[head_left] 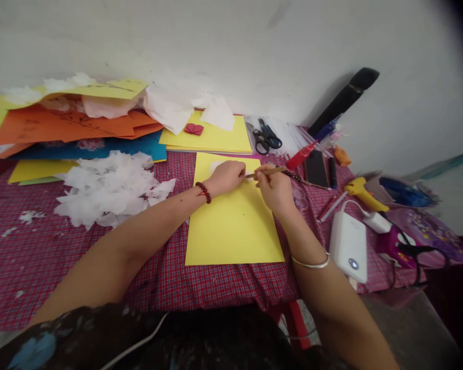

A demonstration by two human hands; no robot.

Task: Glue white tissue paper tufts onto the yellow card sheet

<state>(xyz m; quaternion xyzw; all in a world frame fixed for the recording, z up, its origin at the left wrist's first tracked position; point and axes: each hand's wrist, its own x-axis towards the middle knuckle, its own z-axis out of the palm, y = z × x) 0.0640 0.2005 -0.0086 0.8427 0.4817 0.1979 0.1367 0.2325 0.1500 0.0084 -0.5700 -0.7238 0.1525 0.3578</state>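
A sheet of yellow paper (233, 231) lies on the checked cloth in front of me. My right hand (275, 190) is closed around a thin wooden stick (272, 171), which points left across the sheet's upper part. My left hand (228, 177) rests on the paper with its fingers curled in a pinch by the stick's pale tip; what sits in that pinch is hidden. A whitish patch (215, 165) shows on the paper behind my left hand. Past my right fingers runs a dark patterned rod (293, 176); I cannot tell whether it belongs to the stick.
White tissue pieces (108, 187) are heaped at left, before stacked coloured sheets (77, 123). Scissors (265, 139), a red tube (301, 155), and a phone (315, 168) lie behind at right. A yellow glue gun (364, 194) and white power bank (348, 244) are nearer right.
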